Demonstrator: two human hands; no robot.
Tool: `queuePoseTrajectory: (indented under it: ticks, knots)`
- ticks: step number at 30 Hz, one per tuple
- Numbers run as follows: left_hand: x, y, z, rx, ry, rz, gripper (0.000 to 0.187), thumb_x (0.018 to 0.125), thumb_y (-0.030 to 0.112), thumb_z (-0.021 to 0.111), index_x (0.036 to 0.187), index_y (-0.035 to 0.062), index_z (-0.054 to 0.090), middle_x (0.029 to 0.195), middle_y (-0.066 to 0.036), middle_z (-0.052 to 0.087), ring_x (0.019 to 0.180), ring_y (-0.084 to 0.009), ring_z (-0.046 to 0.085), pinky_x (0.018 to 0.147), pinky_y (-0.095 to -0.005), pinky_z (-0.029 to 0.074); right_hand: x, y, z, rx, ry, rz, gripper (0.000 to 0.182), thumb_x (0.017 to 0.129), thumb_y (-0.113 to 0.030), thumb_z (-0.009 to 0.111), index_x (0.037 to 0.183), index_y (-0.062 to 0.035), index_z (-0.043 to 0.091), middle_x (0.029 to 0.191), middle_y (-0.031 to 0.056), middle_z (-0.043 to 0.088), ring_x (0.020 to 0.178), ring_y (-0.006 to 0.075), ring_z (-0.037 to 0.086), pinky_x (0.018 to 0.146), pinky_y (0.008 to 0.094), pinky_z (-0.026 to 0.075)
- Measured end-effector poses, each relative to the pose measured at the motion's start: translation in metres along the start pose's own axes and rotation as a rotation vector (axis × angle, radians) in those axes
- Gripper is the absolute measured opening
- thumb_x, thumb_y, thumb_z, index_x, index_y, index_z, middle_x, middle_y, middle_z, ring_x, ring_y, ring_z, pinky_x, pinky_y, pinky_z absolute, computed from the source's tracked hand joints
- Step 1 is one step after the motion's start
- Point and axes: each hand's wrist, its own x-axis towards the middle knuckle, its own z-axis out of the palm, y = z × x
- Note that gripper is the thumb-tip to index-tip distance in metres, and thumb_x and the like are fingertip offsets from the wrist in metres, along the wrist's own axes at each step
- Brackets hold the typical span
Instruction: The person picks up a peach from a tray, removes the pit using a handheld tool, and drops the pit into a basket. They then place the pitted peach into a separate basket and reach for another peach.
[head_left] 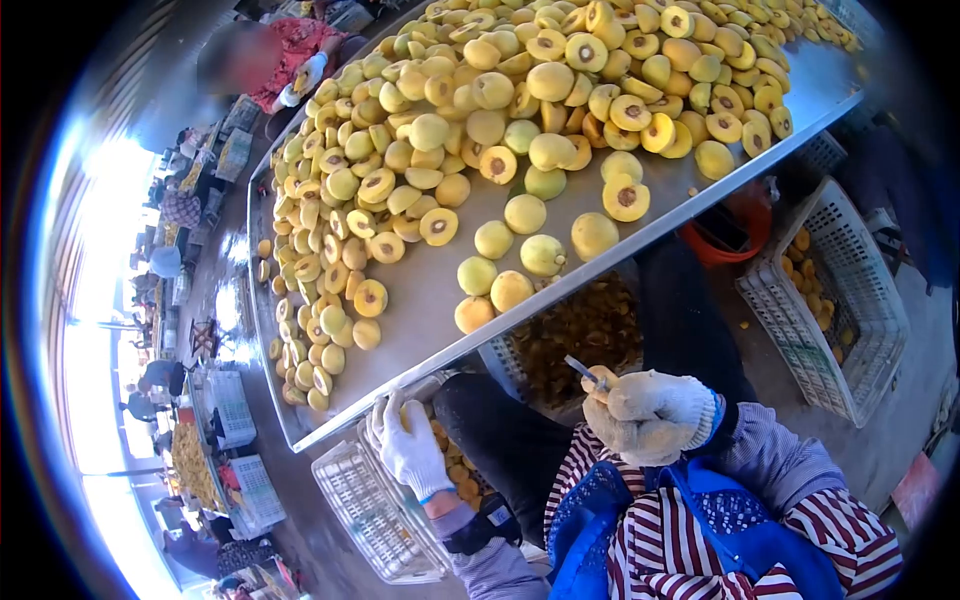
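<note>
My right hand (655, 415), in a white knitted glove, is closed around a small pitting knife (590, 376) with a wooden handle and a short metal blade. It is above my lap. My left hand (410, 445), also gloved, hangs by the table's near edge over a white crate (375, 515) holding yellow fruit pieces. Its fingers are spread, and the thumb side looks stained yellow. On the metal table (430, 290) lies a big heap of yellow peaches (480, 120), many cut in half with brown pits showing. Several peaches (512, 290) sit apart near the front edge.
Between my knees is a container of brown pits and scraps (580, 335). To the right stand a white crate (840, 300) with peach pieces and an orange bucket (735, 230). A person in a red top (295, 60) works across the table. More workers and crates line the left.
</note>
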Motion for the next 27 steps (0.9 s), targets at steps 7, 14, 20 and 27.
queuePoseTrajectory:
  ticks: [7, 14, 20, 27]
  knots:
    - [0.065, 0.068, 0.075, -0.459, -0.237, 0.255, 0.046, 0.087, 0.020, 0.067, 0.131, 0.0100, 0.058, 0.141, -0.017, 0.051, 0.130, -0.0360, 0.049, 0.105, -0.0411, 0.043, 0.027, -0.013, 0.017, -0.317, 0.293, 0.172, 0.025, 0.095, -0.028, 0.062, 0.083, -0.0062, 0.060, 0.054, -0.0024, 0.049, 0.040, 0.0053, 0.041, 0.037, 0.0203, 0.031]
    - [0.127, 0.088, 0.141, -0.342, -0.462, 0.271, 0.049, 0.084, 0.024, 0.068, 0.131, 0.0133, 0.058, 0.135, -0.016, 0.055, 0.116, -0.0310, 0.059, 0.098, -0.0382, 0.049, 0.027, -0.023, 0.012, -0.395, 0.448, 0.112, 0.026, 0.093, -0.033, 0.064, 0.089, -0.0072, 0.059, 0.056, -0.0016, 0.050, 0.040, 0.0057, 0.042, 0.036, 0.0201, 0.032]
    - [0.077, 0.106, 0.073, -1.822, -0.817, -0.430, 0.063, 0.100, 0.055, 0.043, 0.141, 0.0066, 0.044, 0.122, -0.015, 0.060, 0.101, -0.0273, 0.063, 0.077, -0.0352, 0.056, 0.036, -0.031, 0.004, -0.512, 0.528, 0.032, 0.028, 0.094, -0.033, 0.064, 0.103, -0.0071, 0.058, 0.057, -0.0009, 0.053, 0.040, 0.0071, 0.048, 0.036, 0.0199, 0.036]
    - [0.040, 0.140, 0.025, -1.790, -0.965, -0.438, 0.077, 0.100, 0.061, 0.035, 0.139, -0.0048, 0.044, 0.126, -0.024, 0.058, 0.099, -0.0293, 0.065, 0.088, -0.0378, 0.054, 0.042, -0.033, 0.013, -0.768, 0.636, -0.044, 0.033, 0.096, -0.032, 0.062, 0.118, -0.0080, 0.061, 0.075, 0.0010, 0.061, 0.061, 0.0077, 0.058, 0.057, 0.0231, 0.047]
